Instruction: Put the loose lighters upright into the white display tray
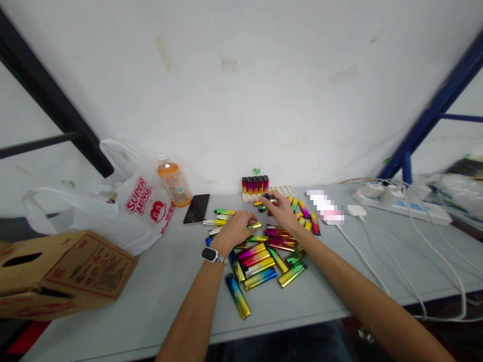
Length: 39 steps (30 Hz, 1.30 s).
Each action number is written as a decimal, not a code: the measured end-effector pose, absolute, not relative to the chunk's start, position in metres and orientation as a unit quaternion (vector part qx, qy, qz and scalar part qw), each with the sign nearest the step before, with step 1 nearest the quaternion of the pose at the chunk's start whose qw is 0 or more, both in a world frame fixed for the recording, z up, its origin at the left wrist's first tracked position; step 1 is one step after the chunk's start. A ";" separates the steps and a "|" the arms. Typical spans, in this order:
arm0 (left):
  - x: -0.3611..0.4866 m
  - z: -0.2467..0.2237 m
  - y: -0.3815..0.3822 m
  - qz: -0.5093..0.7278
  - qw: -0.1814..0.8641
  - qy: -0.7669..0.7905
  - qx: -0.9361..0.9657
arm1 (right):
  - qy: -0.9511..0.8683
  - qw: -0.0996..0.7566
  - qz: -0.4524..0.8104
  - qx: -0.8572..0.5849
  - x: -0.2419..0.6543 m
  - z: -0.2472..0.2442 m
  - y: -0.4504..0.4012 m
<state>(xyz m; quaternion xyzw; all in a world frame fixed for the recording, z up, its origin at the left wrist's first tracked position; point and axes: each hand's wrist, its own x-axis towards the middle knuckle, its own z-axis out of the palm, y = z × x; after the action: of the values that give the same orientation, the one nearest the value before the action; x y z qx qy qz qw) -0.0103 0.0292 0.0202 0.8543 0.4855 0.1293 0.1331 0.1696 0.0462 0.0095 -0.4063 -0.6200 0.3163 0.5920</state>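
Metallic lighters in rainbow colours lie in a loose pile on the grey table, under and around both hands. My left hand, with a watch on its wrist, has its fingers curled at the pile's left. A yellow lighter sticks out at its fingertips. My right hand is pinched on a dark-ended lighter, mostly covered by the fingers. Just behind it, a row of upright red-purple lighters with black tops stands in a pale holed tray. The tray's right part shows bare holes.
A black phone, an orange drink bottle, a white plastic bag and a cardboard box stand left. On the right are a blurred-out phone, a white charger, a power strip and trailing white cables.
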 end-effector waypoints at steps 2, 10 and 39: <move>-0.008 0.017 0.029 0.138 0.117 0.479 0.859 | -0.661 0.568 0.245 -0.425 0.173 0.014 0.060; -0.003 0.013 0.030 0.234 0.152 0.454 0.846 | -0.758 0.477 0.184 -0.405 0.155 0.037 0.125; -0.005 0.016 0.041 0.501 0.303 0.412 0.698 | -0.746 0.454 0.154 -0.462 0.170 0.030 0.100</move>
<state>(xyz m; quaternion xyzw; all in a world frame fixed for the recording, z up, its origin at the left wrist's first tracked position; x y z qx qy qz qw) -0.0051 0.0406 0.0162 0.6981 0.4117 0.5014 0.3030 0.1704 0.0996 0.0300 -0.4621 -0.7462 0.1537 0.4539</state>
